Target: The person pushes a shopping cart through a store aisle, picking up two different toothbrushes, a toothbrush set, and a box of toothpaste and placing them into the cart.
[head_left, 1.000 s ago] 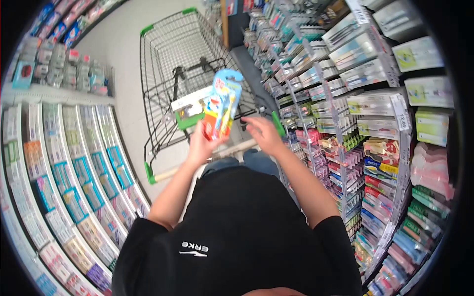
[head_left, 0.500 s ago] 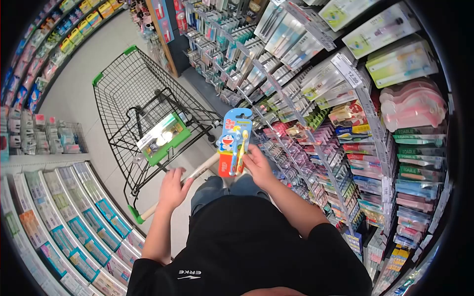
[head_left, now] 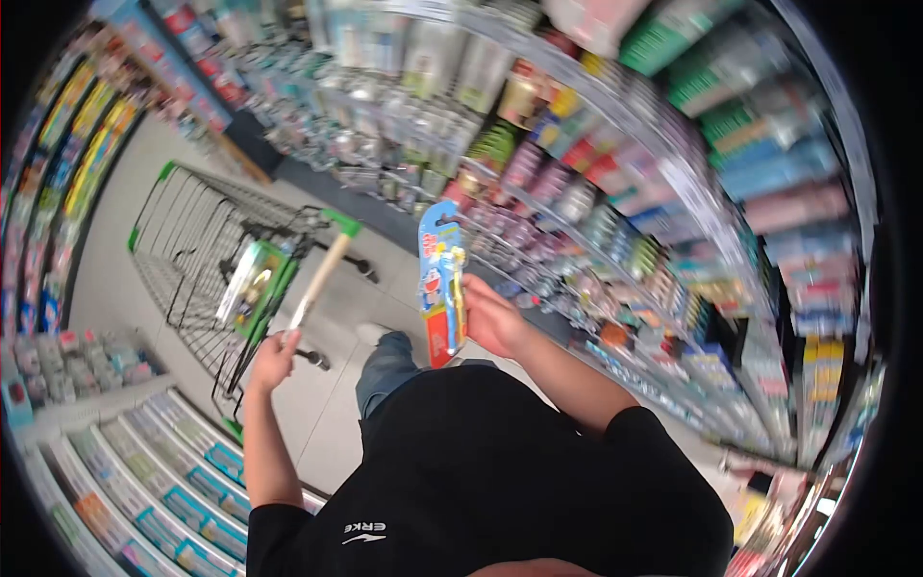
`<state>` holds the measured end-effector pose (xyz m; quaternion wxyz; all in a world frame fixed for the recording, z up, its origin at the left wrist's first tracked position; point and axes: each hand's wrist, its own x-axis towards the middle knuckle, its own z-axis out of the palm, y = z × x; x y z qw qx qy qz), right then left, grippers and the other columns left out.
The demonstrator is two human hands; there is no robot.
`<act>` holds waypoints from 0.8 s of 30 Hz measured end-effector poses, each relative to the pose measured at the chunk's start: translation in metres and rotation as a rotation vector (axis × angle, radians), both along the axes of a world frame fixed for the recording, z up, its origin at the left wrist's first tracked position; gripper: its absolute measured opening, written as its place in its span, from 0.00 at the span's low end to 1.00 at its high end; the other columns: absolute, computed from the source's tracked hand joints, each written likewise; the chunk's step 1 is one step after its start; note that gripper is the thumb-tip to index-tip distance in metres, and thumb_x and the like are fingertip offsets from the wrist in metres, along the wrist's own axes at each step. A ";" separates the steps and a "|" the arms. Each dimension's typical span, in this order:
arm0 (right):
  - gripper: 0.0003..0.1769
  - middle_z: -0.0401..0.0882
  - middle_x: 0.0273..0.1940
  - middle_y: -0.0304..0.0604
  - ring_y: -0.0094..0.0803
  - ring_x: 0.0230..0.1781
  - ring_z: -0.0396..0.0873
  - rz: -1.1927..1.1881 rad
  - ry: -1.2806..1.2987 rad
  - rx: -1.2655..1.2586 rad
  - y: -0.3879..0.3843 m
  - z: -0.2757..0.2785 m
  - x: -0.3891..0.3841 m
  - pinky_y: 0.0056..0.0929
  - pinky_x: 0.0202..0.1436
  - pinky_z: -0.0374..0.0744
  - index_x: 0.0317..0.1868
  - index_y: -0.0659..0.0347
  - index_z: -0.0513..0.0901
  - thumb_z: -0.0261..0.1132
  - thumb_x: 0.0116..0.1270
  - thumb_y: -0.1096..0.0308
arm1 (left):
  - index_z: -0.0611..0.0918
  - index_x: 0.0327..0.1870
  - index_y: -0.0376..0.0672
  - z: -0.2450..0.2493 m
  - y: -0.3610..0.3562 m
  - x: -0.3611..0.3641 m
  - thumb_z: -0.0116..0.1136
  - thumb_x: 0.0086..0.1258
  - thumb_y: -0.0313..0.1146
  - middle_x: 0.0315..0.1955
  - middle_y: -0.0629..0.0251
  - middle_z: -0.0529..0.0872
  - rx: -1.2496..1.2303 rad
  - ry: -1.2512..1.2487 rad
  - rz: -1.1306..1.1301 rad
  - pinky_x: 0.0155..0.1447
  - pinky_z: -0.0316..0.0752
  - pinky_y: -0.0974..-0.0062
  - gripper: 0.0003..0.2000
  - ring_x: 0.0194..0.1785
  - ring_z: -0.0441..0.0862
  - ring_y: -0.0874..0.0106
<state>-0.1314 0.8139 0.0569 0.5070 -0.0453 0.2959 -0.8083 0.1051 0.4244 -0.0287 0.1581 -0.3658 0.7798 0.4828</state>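
Observation:
My right hand grips the lower right edge of a blister pack of children's toothbrushes. The card is blue above and red below, with a cartoon figure and a blue and yellow brush; it stands upright before my body, turned partly edge-on. To the left, my left hand is closed around the light-coloured handle of a shopping cart. Inside the cart's wire basket lies a green and white package, its print blurred.
Shelves of hanging packs run along the right side, smeared by motion. Low tiered racks of boxed goods stand at the lower left. More stocked shelves rise at the far left. Between them is a tiled floor.
My view and body have turned to the right. The cart now sits farther left with its handle slanted more steeply. My left hand has closed on the handle, and the toothbrush pack has turned more edge-on.

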 end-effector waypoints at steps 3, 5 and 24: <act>0.25 0.74 0.73 0.43 0.36 0.75 0.73 -0.028 0.113 0.162 0.068 0.005 0.025 0.45 0.78 0.72 0.79 0.58 0.65 0.55 0.85 0.71 | 0.84 0.48 0.36 -0.004 0.017 -0.001 0.54 0.83 0.58 0.16 0.68 0.79 -0.104 -0.023 -0.018 0.25 0.72 0.72 0.27 0.18 0.78 0.76; 0.23 0.75 0.71 0.41 0.35 0.73 0.75 -0.116 0.099 0.181 0.110 0.010 0.044 0.44 0.76 0.74 0.76 0.58 0.67 0.57 0.85 0.71 | 0.83 0.49 0.36 -0.007 0.034 0.000 0.53 0.84 0.57 0.16 0.70 0.76 -0.137 0.004 0.002 0.23 0.71 0.72 0.26 0.17 0.76 0.76; 0.16 0.82 0.63 0.44 0.33 0.65 0.82 -0.617 -0.010 0.138 0.324 -0.005 0.131 0.38 0.70 0.79 0.67 0.62 0.74 0.58 0.84 0.68 | 0.84 0.45 0.33 -0.027 0.144 0.030 0.52 0.83 0.60 0.18 0.69 0.74 -0.273 0.075 0.004 0.21 0.61 0.72 0.31 0.17 0.67 0.77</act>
